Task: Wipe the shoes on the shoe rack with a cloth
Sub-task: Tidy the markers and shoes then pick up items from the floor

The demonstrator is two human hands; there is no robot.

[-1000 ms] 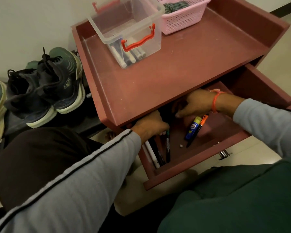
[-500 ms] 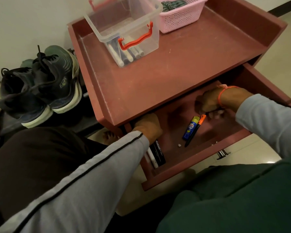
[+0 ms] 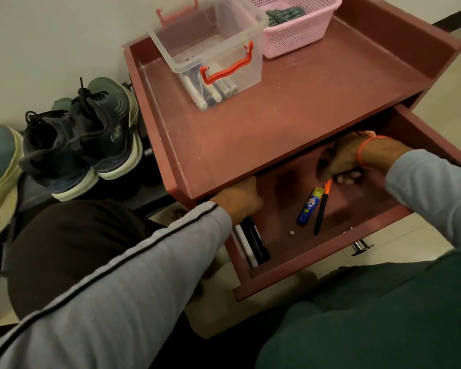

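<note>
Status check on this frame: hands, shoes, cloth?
Both hands, left hand and right hand, in open drawer. Shoes untouched on rack. No cloth seen.

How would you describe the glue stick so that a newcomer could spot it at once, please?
Find the open drawer of the red cabinet. On its floor, between the two hands, lies the glue stick, beside a black pen. It alone is blue with a yellow cap.
</note>
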